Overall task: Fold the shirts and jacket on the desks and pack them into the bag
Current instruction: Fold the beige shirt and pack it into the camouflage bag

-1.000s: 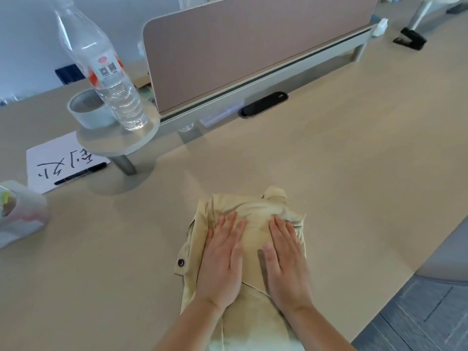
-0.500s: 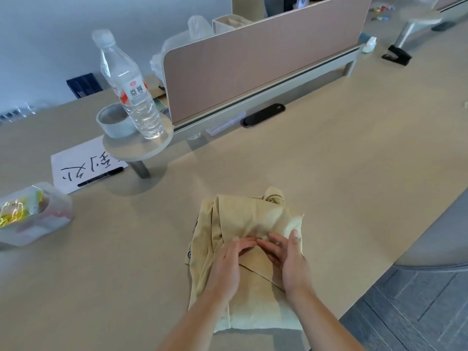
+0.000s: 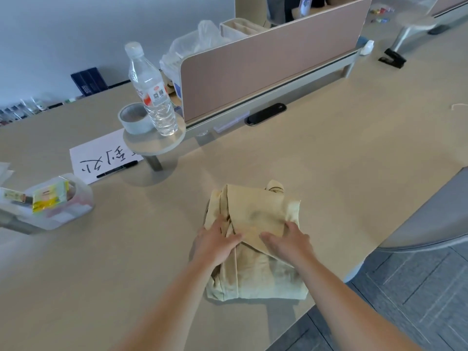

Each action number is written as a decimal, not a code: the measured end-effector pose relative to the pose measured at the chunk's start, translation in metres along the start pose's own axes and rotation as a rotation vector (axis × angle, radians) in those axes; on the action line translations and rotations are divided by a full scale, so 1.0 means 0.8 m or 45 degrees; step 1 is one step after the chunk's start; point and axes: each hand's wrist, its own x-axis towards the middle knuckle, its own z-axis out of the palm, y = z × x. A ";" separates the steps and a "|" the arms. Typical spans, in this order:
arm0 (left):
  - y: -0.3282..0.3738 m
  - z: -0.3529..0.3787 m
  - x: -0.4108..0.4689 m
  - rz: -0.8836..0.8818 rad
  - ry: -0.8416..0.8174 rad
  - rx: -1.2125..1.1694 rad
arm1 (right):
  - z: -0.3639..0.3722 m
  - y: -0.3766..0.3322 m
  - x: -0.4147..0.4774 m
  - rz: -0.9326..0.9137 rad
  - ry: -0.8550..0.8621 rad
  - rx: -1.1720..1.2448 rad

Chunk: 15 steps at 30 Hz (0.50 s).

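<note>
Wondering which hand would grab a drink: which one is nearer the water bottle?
Left. The left hand rests on the left side of the folded beige garment, down-right of the water bottle. The right hand sits on its right side, farther away.

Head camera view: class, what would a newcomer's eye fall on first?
A folded beige garment lies at the front edge of the desk, with the left hand and right hand resting on it. Back left, a clear water bottle stands on a round shelf beside a pink divider.

Pale yellow-beige jacket, beige desk
</note>
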 end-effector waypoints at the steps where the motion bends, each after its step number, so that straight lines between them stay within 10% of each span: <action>1: 0.000 0.001 0.001 -0.015 -0.033 0.012 | 0.003 -0.001 0.004 0.007 -0.004 -0.029; 15: -0.003 0.020 0.017 0.083 -0.080 -0.189 | 0.008 0.019 0.031 -0.133 -0.030 0.226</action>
